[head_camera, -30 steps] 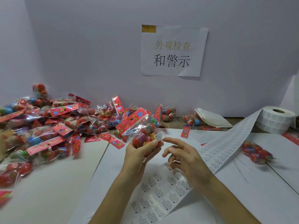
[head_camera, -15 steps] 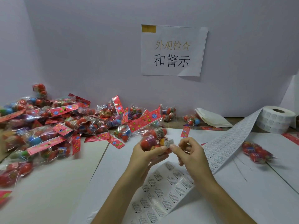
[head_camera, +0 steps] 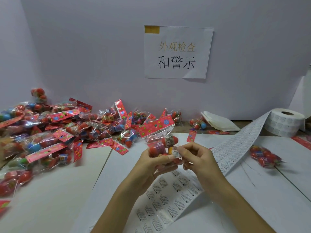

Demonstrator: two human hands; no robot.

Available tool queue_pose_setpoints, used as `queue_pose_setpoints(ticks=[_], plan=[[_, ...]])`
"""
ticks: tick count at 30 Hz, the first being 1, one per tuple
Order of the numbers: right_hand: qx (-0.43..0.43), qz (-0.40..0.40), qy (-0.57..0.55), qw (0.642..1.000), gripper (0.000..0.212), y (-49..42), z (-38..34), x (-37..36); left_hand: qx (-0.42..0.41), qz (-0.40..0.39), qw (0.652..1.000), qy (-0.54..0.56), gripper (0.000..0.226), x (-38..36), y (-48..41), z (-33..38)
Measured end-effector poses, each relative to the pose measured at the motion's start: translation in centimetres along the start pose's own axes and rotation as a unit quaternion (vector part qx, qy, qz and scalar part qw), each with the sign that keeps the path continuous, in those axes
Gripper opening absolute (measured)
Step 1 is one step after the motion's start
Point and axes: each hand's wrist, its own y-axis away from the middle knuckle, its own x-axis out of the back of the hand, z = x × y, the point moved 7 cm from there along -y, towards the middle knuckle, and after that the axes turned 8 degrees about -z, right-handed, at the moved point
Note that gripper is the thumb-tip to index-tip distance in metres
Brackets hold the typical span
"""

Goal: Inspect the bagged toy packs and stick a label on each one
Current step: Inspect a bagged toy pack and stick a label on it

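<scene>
left hand (head_camera: 151, 163) gripping pack (head_camera: 158, 127), right hand (head_camera: 196, 158) pinching label (head_camera: 175, 152)

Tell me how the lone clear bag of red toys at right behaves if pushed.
The clear plastic bag of red rounded toys would probably crumple, since its film looks thin. Its rounded toys may shift or roll inside.

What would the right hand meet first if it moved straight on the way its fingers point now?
The right hand would meet the white label, which its fingertips touch, then the toy pack that the left hand grips; depth is unclear.
</scene>
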Motion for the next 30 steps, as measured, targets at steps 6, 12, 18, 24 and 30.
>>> queue_pose_setpoints(ticks=[6, 12, 18, 24, 30], plan=[[0.010, -0.004, -0.011, 1.000, 0.015, -0.2, 0.1, 0.2, -0.002, -0.005, 0.999, 0.033, 0.033, 0.0, 0.0, -0.2], [0.050, 0.016, 0.052, 0.997, 0.008, 0.0, -0.4, 0.3, -0.015, 0.042, 0.999, -0.009, 0.054, 0.7, -0.3, -0.1], [0.030, -0.012, 0.034, 0.999, 0.011, 0.1, -0.2, -0.7, -0.040, 0.075, 0.996, -0.022, 0.070, 1.4, -0.2, 0.3], [0.025, -0.005, 0.066, 0.998, 0.021, 0.0, 0.4, -0.5, -0.034, 0.093, 0.995, -0.029, 0.057, 1.7, -0.2, -0.1], [0.028, -0.025, 0.034, 0.999, 0.006, -0.1, 0.3, -0.6, -0.026, 0.115, 0.993, -0.019, 0.045, 2.0, -0.3, -0.5]])
